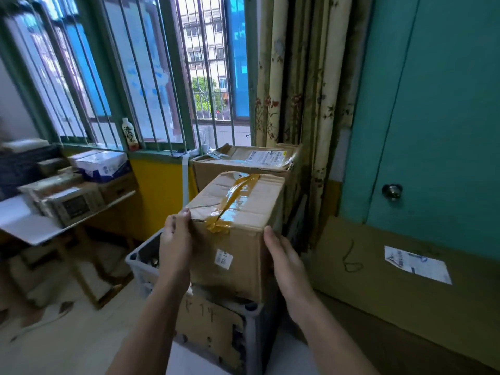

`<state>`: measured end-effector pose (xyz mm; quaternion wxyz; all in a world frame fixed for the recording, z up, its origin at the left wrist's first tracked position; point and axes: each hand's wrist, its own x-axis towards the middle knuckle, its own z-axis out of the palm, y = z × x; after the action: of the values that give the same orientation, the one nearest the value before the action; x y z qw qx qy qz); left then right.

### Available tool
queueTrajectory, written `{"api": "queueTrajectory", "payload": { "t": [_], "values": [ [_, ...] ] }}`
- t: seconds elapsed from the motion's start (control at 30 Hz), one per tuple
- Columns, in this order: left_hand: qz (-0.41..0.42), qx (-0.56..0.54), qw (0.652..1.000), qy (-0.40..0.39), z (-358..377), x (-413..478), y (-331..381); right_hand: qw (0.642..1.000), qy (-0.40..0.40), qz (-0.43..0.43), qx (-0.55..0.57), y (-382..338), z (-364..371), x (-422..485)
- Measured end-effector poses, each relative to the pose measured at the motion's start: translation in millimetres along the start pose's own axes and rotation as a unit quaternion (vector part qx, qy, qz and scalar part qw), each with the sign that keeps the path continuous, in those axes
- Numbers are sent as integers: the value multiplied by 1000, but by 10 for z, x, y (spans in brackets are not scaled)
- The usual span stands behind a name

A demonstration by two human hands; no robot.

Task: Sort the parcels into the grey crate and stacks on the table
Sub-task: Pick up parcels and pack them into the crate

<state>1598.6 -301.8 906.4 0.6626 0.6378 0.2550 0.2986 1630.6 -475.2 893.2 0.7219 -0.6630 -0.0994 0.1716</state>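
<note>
Gripping the taped cardboard box (238, 234) at its near top-left corner, the person's left hand (176, 239) curls its fingers over the edge; the right hand (284, 261) lies flat against the box's right side, fingers straight and together; the box sits directly over the grey crate (143, 269), its underside at the crate's rim, though whether it rests there cannot be told; a scrap of cardboard (211, 328) with handwriting covers the crate's front; behind the crate stands a larger carton (243, 161); left of the crate, a white table (32, 228) carries stacked parcels (81, 180); right of the crate, a flat cardboard sheet (405, 280) leans on the wall.
</note>
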Motion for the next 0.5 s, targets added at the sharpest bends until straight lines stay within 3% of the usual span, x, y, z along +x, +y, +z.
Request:
{"api": "queueTrajectory", "payload": {
  "t": [0.5],
  "values": [
    [25, 38, 999, -26, 35, 308, -226, 1000, 12, 6, -24, 173, 121, 159]
  ]
}}
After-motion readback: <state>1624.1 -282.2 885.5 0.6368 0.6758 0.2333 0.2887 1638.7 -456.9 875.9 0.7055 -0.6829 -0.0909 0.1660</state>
